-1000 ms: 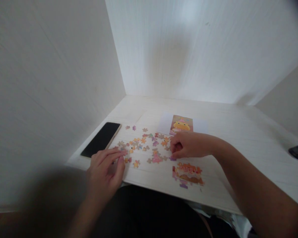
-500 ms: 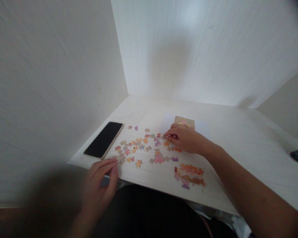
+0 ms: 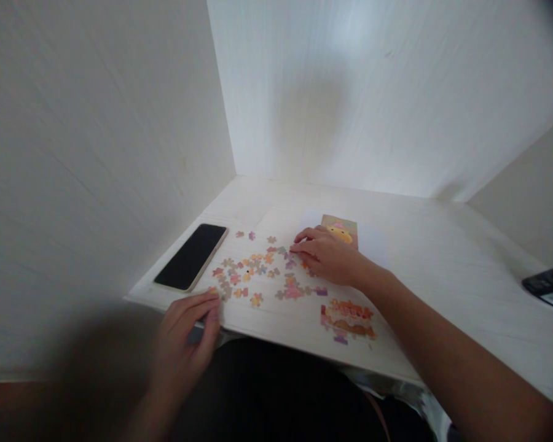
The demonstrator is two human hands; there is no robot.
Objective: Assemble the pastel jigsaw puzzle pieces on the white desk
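Note:
Several small loose puzzle pieces lie scattered on a white desk. My right hand rests over the right side of the scatter, fingers stretched out flat toward the pieces, fingertips touching them. My left hand sits at the desk's front edge, fingers loosely extended, fingertips beside the nearest pieces, holding nothing. A joined section of puzzle lies near the front edge, right of the scatter. A reference picture card with a yellow figure lies just behind my right hand, partly hidden by it.
A black phone lies face up at the left of the desk beside the left wall. White walls enclose the desk at left and back. A dark device sits at the far right edge. My dark-clothed lap is below the desk edge.
My right hand moved from the front of the scatter back and left, and opened out flat over the pieces. My left hand drew back to the desk edge.

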